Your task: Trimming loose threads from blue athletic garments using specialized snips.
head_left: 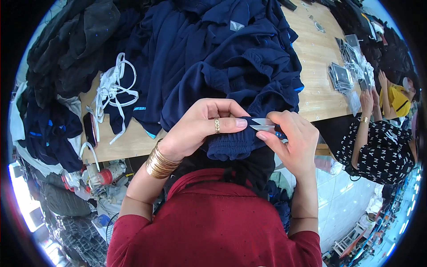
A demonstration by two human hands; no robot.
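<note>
Between thumb and fingers, my left hand (212,119) pinches the edge of a navy garment (229,146) with a gathered elastic band hanging below. My right hand (291,135) is closed around small thread snips (262,125), whose metal blades point left. The blade tips are close to my left thumb, at the pinched fabric, and the blades look a little apart. Whether they touch a thread is too small to tell. Just beyond my hands, a large heap of navy garments (191,49) spreads over the wooden table.
White tape (116,84) lies tangled left of the heap, near a phone (91,129). Dark clothes (73,40) pile up at the far left. On the right, a co-worker in a patterned black top (378,149) handles small plastic packets (341,76) at the table (318,100).
</note>
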